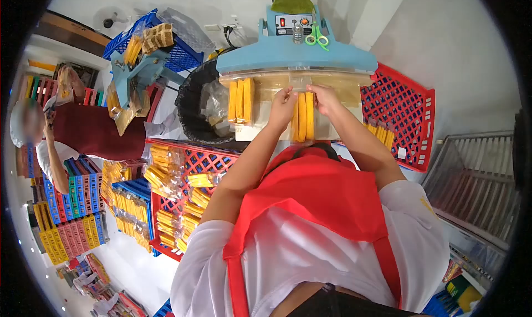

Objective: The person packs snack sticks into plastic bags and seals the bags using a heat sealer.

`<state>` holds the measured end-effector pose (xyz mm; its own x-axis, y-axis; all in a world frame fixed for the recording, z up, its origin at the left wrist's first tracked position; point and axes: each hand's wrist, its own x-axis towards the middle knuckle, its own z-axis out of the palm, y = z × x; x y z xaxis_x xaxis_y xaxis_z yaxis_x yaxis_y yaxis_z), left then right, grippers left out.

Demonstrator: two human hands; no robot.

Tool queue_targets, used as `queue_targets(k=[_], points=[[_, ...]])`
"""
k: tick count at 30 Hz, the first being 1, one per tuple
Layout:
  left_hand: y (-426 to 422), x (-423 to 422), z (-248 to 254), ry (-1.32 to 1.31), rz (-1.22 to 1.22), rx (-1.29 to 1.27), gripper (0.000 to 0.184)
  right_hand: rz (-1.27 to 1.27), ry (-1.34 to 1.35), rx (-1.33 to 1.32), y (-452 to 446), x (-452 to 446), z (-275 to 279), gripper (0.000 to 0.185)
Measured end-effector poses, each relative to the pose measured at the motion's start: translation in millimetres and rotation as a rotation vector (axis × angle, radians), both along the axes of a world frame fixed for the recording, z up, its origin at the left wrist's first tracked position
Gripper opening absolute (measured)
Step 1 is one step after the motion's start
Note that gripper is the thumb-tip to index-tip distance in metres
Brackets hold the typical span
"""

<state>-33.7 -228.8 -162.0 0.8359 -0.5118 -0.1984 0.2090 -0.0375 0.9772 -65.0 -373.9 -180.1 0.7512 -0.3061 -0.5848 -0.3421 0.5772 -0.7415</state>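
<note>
Left hand, right hand pinching top of clear plastic bag of yellow sticks, lying before light-blue metal sealer; uneven pulling possibly creasing mouth, sealer's closing possibly catching fingertips.

Both hands close together, arms forward

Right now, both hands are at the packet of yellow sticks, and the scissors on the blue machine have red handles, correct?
Not red: in the head view, the scissors on the blue machine are green-handled. Both hands are at the packet.
</note>
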Motion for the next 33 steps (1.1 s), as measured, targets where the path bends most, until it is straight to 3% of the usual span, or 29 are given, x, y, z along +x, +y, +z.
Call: queue_targets(k=[4,7,10,14,18,20,21,23,26,33], points=[[-15,31,-10,0.013,0.069,-0.004,0.038,-0.009,0.055,0.144,-4,30,-5,0.009],[-17,49,-14,0.028,0.136,0.003,0.035,-0.175,-0.059,0.094,9,37,5,0.013],[-16,53,-12,-0.106,0.168,0.083,0.035,-0.036,-0.260,-0.361,27,19,4,0.021],[-17,49,3,-0.313,0.259,0.286,0.036,-0.169,-0.249,-0.340,50,11,6,0.025],[5,43,4,-0.403,0.308,0.361,0.036,-0.139,-0.334,-0.290,60,20,5,0.028],[35,24,34,-0.901,0.175,0.463,0.037,-0.110,-0.333,-0.317,65,26,4,0.030],[51,16,46,-0.897,0.173,0.469,0.037,-0.109,-0.329,-0.311,69,28,3,0.030],[82,3,65,-0.975,-0.029,0.778,0.042,-0.114,-0.318,-0.334,79,35,2,0.032],[109,-6,54,-1.006,-0.099,0.982,0.047,-0.121,-0.350,-0.367,94,47,-5,0.034],[119,-6,30,-1.006,-0.157,1.014,0.054,-0.142,-0.281,-0.471,104,54,-3,0.037]])
